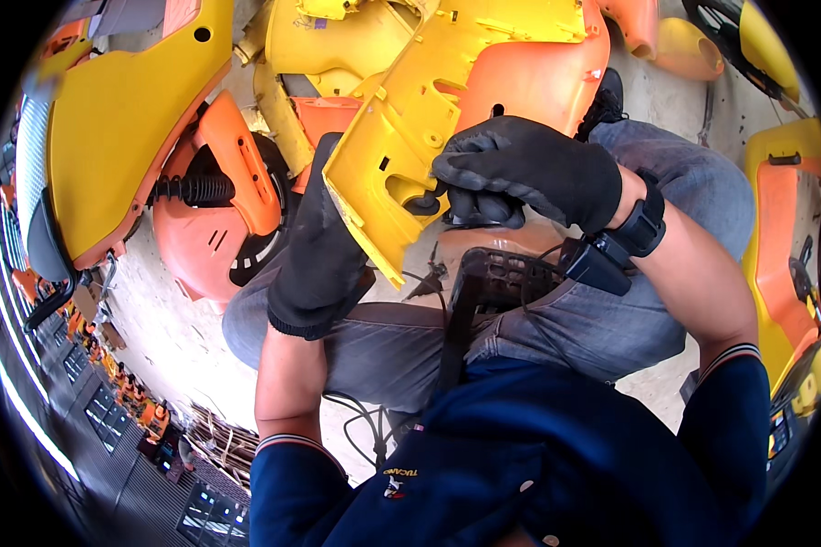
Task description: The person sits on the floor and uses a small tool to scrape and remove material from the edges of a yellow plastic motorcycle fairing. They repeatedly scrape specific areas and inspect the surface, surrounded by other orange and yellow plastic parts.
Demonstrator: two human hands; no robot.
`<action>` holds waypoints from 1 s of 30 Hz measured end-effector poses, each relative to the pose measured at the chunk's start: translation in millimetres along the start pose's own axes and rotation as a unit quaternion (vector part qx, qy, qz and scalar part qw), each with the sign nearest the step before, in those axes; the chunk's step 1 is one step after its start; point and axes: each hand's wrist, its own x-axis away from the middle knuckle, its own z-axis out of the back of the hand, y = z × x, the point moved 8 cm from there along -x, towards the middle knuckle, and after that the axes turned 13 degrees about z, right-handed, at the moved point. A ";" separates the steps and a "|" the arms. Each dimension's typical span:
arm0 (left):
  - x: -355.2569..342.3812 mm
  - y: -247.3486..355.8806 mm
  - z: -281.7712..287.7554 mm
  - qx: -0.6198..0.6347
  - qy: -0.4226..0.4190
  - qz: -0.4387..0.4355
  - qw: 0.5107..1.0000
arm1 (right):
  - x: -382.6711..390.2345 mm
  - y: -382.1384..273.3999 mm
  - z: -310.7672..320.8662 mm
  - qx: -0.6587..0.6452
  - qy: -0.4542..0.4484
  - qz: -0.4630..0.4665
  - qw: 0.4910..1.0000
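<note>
In front of me is a long, moulded yellow plastic panel (401, 123), tilted, with slots and cutouts along it. My left hand (317, 251), in a black glove, is closed around its near left edge; most of its fingers are hidden behind the panel. My right hand (543, 169), gloved too, is at the panel's right edge beside a rounded cutout. Its fingers are bent and pressed together; what they pinch, if anything, is hidden. A small dark shape (421, 203) shows in that cutout, too unclear to name.
More yellow and orange plastic body panels (538, 77) lie beyond my hands. To the left stands a yellow-and-orange vehicle (137, 137) with an orange wheel cover (205, 228). A black plastic crate (511, 273) sits between my legs, cables (374, 424) hang nearby, and yellow-orange bodywork (780, 237) stands at right.
</note>
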 end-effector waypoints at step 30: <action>-1.9 24.0 -7.4 -0.050 0.074 -0.112 0.990 | -5.1 -4.6 1.1 0.278 -0.066 0.100 0.953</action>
